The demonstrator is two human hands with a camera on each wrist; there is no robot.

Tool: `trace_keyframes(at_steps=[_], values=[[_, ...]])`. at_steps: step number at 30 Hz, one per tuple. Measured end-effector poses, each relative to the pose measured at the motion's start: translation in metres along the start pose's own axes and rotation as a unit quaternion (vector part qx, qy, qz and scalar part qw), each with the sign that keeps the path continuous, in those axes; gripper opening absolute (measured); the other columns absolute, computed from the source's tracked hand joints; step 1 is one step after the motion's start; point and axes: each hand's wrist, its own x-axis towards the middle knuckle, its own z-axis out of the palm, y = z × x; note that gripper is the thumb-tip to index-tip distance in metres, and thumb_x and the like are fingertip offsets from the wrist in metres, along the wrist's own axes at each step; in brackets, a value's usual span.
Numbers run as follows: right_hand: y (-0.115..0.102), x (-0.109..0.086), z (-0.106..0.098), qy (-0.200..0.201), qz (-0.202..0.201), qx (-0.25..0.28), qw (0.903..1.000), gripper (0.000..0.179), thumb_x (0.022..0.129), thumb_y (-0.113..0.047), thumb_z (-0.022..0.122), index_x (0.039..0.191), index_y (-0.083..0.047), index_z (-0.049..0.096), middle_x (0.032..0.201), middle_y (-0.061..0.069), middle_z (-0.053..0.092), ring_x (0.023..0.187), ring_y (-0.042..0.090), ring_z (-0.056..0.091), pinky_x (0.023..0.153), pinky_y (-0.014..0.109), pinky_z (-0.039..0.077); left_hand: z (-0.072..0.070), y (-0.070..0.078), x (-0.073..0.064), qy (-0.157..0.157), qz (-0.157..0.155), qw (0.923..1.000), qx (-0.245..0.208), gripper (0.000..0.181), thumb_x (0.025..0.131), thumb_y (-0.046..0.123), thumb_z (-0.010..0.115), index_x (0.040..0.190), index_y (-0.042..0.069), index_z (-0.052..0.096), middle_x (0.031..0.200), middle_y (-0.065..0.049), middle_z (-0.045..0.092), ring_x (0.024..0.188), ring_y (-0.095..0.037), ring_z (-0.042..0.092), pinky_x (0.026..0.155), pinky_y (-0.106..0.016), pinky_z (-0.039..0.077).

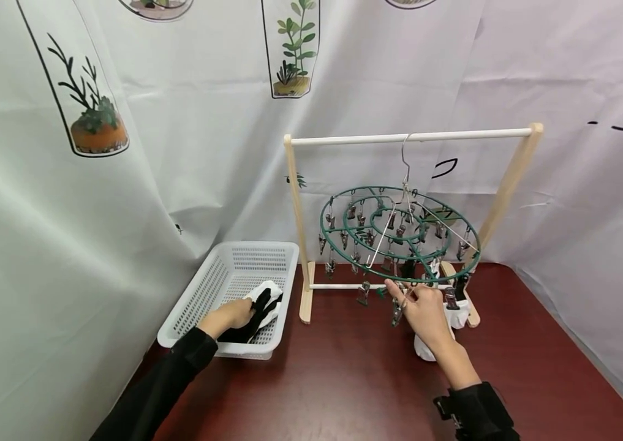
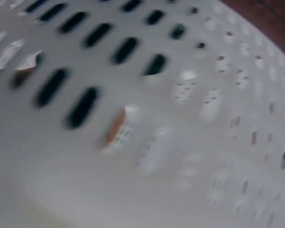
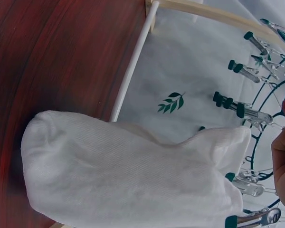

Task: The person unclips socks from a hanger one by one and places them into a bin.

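Note:
In the head view my left hand [image 1: 236, 312] reaches into the white basket [image 1: 173, 324], its fingers gripping a black sock [image 1: 242, 334] beside a white sock [image 1: 271, 288]. The left wrist view takes in only the slotted basket wall [image 2: 109, 76]. My right hand [image 1: 424, 309] holds the front rim of the round green drying hanger [image 1: 324, 236], thumb and fingers about one of its metal clips [image 1: 397, 313]. Close by that hand, a white sock [image 3: 133, 171] hangs from clips at its cuff in the right wrist view.
The hanger hooks over the white bar [image 1: 344, 141] of a wooden-legged rack [image 1: 296, 196]. Many metal clips dangle from its rings. More black and white socks hang at its right, near a rack foot [image 1: 472, 315]. A printed curtain [image 1: 206, 122] backs the dark red table [image 1: 333, 380].

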Motion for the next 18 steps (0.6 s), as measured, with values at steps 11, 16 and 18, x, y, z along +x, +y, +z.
trace_keyframes(at_steps=[11,16,18], values=[[-0.006,-0.001,-0.001,0.011,0.031,0.001,0.9995,0.049,0.089,-0.023,0.079,0.059,-0.01,0.042,0.051,-0.005,0.036,0.048,0.013,0.037,0.047,0.026,0.03,-0.045,0.084,-0.037,0.353,0.081,0.9251,0.115,0.018,0.091,0.011,0.071,0.089,-0.005,0.063,0.084,-0.018,0.062,0.084,-0.035,0.059,0.076,-0.047,0.051],[-0.004,-0.003,0.0,0.034,0.018,-0.018,0.9991,0.049,0.086,-0.018,0.081,0.06,-0.01,0.041,0.052,-0.004,0.035,0.048,0.013,0.035,0.048,0.026,0.029,-0.061,0.162,-0.035,0.548,0.259,0.7943,0.037,0.004,0.089,0.002,0.065,0.09,-0.002,0.064,0.08,-0.011,0.061,0.075,-0.029,0.058,0.072,-0.039,0.05],[-0.004,-0.004,0.0,0.044,0.011,-0.022,0.9987,0.049,0.085,-0.016,0.082,0.059,-0.01,0.04,0.053,-0.005,0.035,0.047,0.012,0.034,0.048,0.026,0.029,-0.065,0.192,-0.033,0.576,0.314,0.7542,0.012,0.008,0.089,0.001,0.062,0.095,-0.002,0.067,0.084,-0.011,0.064,0.078,-0.026,0.06,0.076,-0.036,0.052]])
